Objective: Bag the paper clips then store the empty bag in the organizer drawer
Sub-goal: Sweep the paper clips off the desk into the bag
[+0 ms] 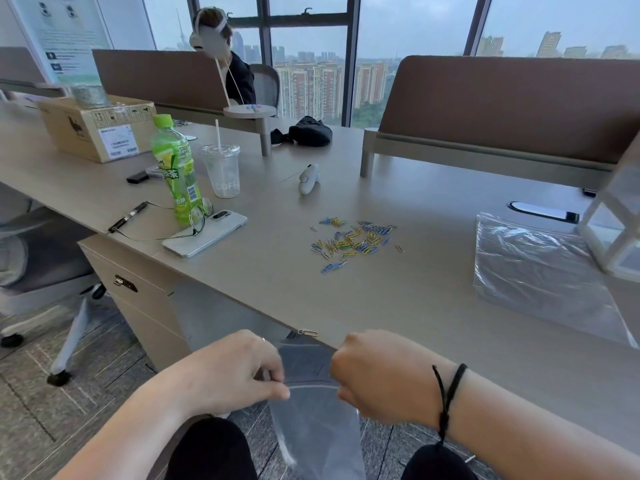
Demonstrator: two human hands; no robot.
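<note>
You are pinching the mouth of the small clear bag (pixel 317 427) apart between your left hand (pixel 239 370) and right hand (pixel 377 372), with nothing bagged yet: the paper clips (pixel 353 240) are lying scattered on the desk (pixel 398 306) well beyond your grip, one stray clip (pixel 307 332) just past it at the edge.

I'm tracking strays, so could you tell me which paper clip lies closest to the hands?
The lone paper clip at the desk's near edge, just above the hands; the others lie in the pile mid-desk.
</note>
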